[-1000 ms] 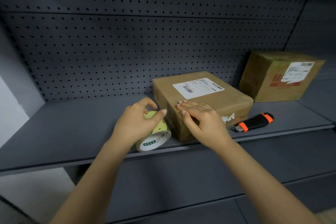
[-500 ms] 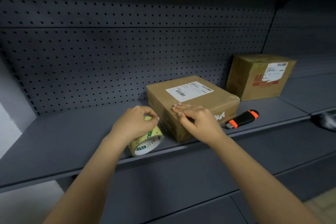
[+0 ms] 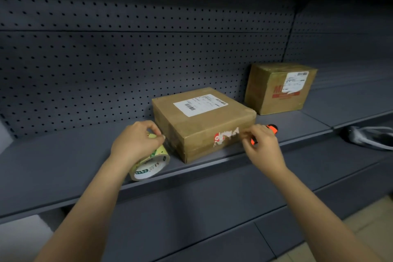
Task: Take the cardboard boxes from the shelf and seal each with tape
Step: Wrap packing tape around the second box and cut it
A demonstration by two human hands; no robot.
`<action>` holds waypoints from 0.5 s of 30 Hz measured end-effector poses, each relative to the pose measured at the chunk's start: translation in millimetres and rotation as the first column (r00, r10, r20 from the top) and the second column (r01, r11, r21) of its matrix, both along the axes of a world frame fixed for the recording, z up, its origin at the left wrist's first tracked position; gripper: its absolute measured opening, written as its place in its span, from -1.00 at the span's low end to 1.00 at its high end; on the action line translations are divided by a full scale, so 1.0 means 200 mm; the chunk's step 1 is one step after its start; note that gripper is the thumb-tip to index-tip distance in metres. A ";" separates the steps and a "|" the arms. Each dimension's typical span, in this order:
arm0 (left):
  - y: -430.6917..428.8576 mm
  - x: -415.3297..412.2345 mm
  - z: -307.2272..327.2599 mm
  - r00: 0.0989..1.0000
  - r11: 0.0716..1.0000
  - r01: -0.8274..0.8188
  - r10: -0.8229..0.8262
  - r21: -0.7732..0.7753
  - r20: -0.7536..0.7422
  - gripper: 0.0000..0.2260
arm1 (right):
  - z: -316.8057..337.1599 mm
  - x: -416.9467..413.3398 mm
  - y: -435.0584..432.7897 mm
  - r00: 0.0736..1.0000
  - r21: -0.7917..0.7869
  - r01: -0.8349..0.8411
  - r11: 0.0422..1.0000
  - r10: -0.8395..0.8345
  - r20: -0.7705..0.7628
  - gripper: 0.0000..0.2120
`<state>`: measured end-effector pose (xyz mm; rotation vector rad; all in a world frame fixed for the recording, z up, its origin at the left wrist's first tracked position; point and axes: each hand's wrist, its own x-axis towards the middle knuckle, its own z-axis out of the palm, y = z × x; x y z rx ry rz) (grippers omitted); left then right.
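Head view: grips the tape roll [image 3: 153, 163] with the left hand [image 3: 137, 146], just left of the flat cardboard box [image 3: 204, 122] at the front of the shelf [image 3: 63, 156], probably to keep a strip taut against its side; curls the right hand [image 3: 262, 145] over the orange-and-black knife [image 3: 273, 128] by the box's right corner, presumably for cutting; cannot tell whether grasped or merely touched; leaves the second cardboard box [image 3: 278, 88] well apart, back right, seemingly awaiting its turn.

Orange-black cutter [image 3: 272, 128]; grey object [image 3: 370, 137] lower right.
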<state>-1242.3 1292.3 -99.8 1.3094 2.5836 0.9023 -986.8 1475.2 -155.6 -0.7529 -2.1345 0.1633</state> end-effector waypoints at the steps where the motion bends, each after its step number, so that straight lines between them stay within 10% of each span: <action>1: 0.01 0.01 0.00 1.000 1.000 -0.006 0.006 -0.010 -0.004 -0.88 | -0.02 0.05 0.06 0.998 -0.018 0.045 0.999 -0.044 0.049 -0.86; 9: 0.02 0.04 0.02 0.997 0.997 -0.074 0.074 -0.020 0.023 -0.91 | -0.10 0.19 0.31 0.854 -0.045 0.184 0.982 -0.137 0.501 -0.36; 15: 0.00 0.02 0.01 0.994 0.994 -0.107 0.107 0.009 0.038 -0.92 | -0.05 0.24 0.37 0.718 0.046 0.088 0.995 -0.095 0.690 -0.39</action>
